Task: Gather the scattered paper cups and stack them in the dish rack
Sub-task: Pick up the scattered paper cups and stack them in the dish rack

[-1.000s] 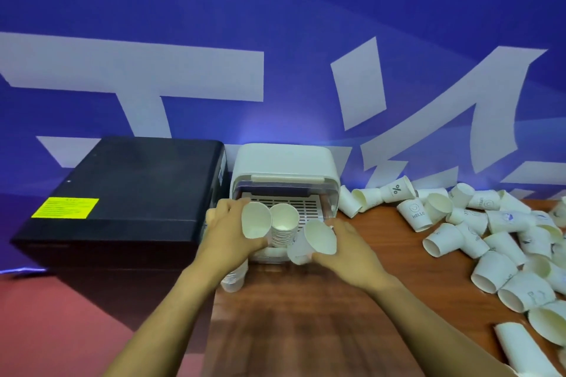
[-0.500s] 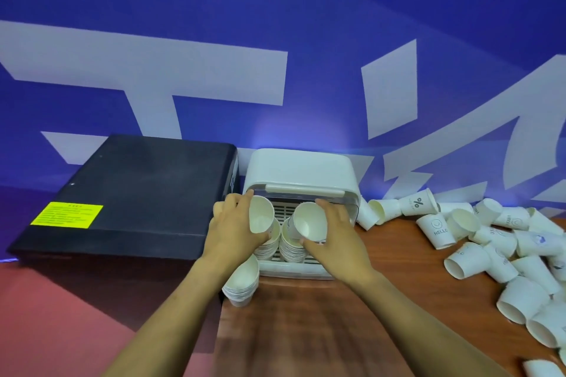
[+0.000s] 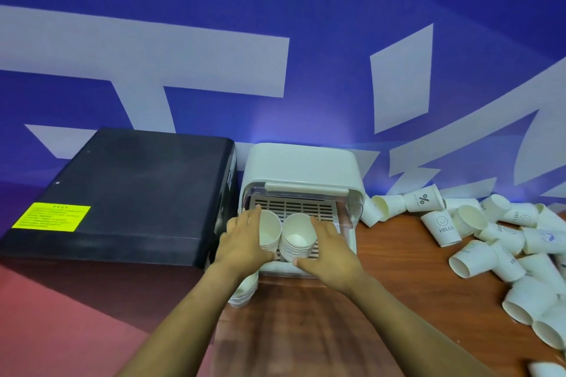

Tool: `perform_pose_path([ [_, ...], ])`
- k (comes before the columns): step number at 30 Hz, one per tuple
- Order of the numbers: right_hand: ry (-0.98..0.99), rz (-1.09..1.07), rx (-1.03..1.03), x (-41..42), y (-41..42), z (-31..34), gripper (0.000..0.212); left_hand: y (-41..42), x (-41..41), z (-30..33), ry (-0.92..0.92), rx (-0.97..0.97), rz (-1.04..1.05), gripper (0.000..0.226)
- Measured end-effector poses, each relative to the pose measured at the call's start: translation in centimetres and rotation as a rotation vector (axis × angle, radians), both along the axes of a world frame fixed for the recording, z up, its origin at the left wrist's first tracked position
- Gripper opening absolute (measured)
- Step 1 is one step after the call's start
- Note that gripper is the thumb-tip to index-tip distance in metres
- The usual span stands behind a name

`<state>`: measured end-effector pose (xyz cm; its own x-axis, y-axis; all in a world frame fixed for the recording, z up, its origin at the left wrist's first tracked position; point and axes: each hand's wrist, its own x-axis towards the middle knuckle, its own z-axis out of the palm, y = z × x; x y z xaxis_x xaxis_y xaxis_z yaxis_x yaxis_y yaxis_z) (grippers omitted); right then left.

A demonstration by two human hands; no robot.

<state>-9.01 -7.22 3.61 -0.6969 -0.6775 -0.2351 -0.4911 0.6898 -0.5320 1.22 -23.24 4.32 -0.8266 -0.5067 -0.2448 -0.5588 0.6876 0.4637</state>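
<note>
The white dish rack (image 3: 301,168) stands at the back of the wooden table (image 3: 306,330), its lid raised over a slatted tray. Two stacks of white paper cups stand side by side in the tray. My left hand (image 3: 243,243) curls round the left stack (image 3: 270,228), thumb in front. My right hand (image 3: 330,252) holds the right stack (image 3: 298,237) between its fingers and thumb. A third short stack (image 3: 245,295) sits on the table below my left wrist, partly hidden. Several loose cups (image 3: 473,257) lie scattered on the right.
A black box (image 3: 122,190) with a yellow label sits close against the rack's left side. A blue and white wall rises behind. Left of the table edge is red floor. Loose cups reach the table's right edge.
Both hands have lowered the cups they carried onto the two stacks in the rack. The hands now sit lower, around the stacks.
</note>
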Motion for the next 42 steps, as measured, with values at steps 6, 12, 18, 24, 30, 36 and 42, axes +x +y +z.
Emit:
perform_pose_path([
  [6,-0.017,0.048,0.048,0.1,0.8,-0.2,0.095,0.1,0.0,-0.7,-0.022,0.017,-0.005,0.104],
  [12,-0.038,0.066,0.066,0.3,1.3,0.4,0.094,0.5,0.1,-0.1,-0.024,0.022,0.002,0.102],
  [18,-0.055,0.067,0.076,1.0,2.0,0.7,0.092,1.1,0.8,0.4,0.003,0.006,-0.01,0.097],
  [24,-0.097,-0.053,-0.005,0.8,1.6,0.7,0.091,0.5,0.4,0.1,-0.023,-0.005,0.033,0.095],
  [30,-0.286,-0.197,-0.161,0.7,-0.2,-1.3,0.081,0.0,-0.7,-1.0,-0.036,0.087,0.124,0.089],
  [36,-0.368,-0.291,-0.188,-0.3,-1.5,-2.8,0.08,-0.4,-2.0,-1.8,0.005,0.181,0.166,0.076],
  [42,-0.382,-0.422,-0.324,-1.9,-1.9,-3.7,0.07,-0.1,-3.8,-2.2,0.184,0.305,0.224,0.074],
])
